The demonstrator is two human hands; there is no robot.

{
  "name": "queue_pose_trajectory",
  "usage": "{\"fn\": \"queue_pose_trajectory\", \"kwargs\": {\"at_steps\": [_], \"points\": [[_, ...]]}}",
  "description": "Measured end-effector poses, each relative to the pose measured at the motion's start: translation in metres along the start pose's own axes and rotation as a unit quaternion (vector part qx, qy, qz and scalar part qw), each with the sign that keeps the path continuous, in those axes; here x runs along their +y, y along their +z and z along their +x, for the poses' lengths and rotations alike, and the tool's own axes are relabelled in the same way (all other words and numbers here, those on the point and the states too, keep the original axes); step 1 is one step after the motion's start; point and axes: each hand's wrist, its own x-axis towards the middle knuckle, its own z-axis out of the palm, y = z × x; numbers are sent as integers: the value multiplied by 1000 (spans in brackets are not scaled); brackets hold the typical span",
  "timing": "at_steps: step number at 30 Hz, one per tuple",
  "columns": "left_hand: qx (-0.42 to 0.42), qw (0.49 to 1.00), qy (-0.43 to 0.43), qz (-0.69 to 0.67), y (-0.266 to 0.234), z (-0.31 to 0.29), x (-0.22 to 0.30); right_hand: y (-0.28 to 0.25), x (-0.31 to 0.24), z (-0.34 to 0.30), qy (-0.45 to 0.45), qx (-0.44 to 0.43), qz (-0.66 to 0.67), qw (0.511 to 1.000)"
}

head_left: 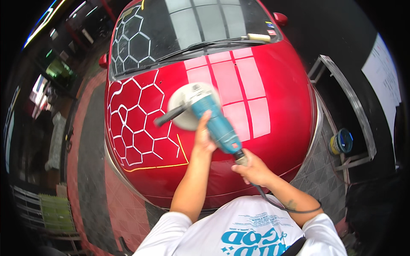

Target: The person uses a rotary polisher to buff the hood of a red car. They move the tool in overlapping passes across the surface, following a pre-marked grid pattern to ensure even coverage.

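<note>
Glossy red car hood (pixel 284 111) reflecting a white honeycomb (pixel 140 106), a yellow line (pixel 156 167) and a pale pink grid (pixel 228 83). I see a teal polisher (pixel 215 123) with black handle (pixel 172 114) and whitish pad (pixel 181 119), a white shirt (pixel 194 234) printed turquoise, and a floor (pixel 92 170) banded brick-red and grey.

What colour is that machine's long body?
The machine's body is teal blue; the head view shows it best.

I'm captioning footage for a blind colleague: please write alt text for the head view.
A teal polisher with a round pale pad is held over a red car's hood, the person's left hand on its body, right hand at its rear. White hexagonal lines show on the hood's left side, pale rectangles near its middle.
</note>
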Motion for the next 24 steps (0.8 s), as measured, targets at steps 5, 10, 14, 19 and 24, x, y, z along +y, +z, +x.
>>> {"fn": "queue_pose_trajectory", "kwargs": {"at_steps": [5, 10, 14, 19, 24], "points": [[60, 991, 116, -14, -59, -88, 39, 53, 7, 28, -104, -61, -229, 966], [43, 978, 197, -60, -91, -152, 28, 67, 16, 27, -89, -178, -275, 941], [49, 978, 195, -60, -83, -162, -2, 49, 32, 8, -136, -178, -286, 932], [19, 991, 127, -48, -44, -123, -51, -5, 53, -41, -90, -95, -223, 966], [-8, 999, -50, -13, 10, -36, -110, -61, 69, -76, -62, 68, -176, 980]]}}
